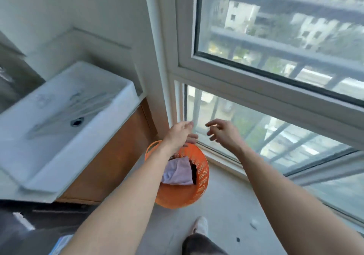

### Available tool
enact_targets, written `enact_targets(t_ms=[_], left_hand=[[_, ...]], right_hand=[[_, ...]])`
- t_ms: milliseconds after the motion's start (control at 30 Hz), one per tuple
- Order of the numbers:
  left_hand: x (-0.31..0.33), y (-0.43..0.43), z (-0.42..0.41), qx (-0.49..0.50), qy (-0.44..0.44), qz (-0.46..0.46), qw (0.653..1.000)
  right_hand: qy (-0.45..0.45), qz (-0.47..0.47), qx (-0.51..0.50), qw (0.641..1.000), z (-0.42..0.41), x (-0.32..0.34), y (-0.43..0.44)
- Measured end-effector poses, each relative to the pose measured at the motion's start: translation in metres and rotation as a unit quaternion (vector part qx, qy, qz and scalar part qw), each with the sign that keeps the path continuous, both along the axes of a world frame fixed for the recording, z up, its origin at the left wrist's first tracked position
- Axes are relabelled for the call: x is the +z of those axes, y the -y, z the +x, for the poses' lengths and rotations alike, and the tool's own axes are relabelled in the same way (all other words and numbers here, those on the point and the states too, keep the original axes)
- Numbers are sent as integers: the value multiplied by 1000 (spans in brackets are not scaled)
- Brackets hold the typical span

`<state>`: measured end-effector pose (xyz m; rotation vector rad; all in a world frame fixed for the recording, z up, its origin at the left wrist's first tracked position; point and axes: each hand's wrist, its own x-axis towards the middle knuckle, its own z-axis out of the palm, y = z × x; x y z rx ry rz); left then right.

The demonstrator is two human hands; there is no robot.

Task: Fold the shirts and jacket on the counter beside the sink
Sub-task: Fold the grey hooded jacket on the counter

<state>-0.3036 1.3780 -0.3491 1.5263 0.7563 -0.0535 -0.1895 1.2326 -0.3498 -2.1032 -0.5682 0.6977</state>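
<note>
1. Both bare arms stretch forward from the bottom of the frame toward centre, forearms nearly straight, converging slightly.
2. The left hand (pixel 180 134) sits at centre frame, back of the hand up, wrist dipped a little. Its fingers are loosely bent and hold nothing. It hangs over the far rim of the orange basket (pixel 177 197), and whether the fingertips touch the rim cannot be told.
3. The right hand (pixel 224 134) is just right of centre, level with the left and near it but not touching. Its fingers are spread and softly curled, its palm faces down and left, and it is empty. It shows against the lower window pane (pixel 275 140).
4. The basket stands on the pale floor below the left forearm, between the wooden cabinet (pixel 118 156) and the window frame. Its wall is perforated and one handle slot shows at the upper left of the rim.
5. Inside the basket lies a crumpled lavender garment (pixel 178 172), with a dark garment (pixel 194 173) partly showing beside it on the right.
6. The white sink (pixel 59 120) fills the left of the frame, motion-blurred, set on a pale counter (pixel 29 196).
7. At bottom centre, a white shoe (pixel 201 225) shows above a dark trouser leg (pixel 197 245).
</note>
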Motion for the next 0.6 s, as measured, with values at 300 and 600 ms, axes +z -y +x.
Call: enact_targets(t_ms=[300,600], left_hand=[[145,142,-66,-84,121,44,988],[221,331,-104,-196,185,54,961]], right_hand=[[89,37,-49,994,-94,143,164],[159,54,-122,978,-156,231,345]])
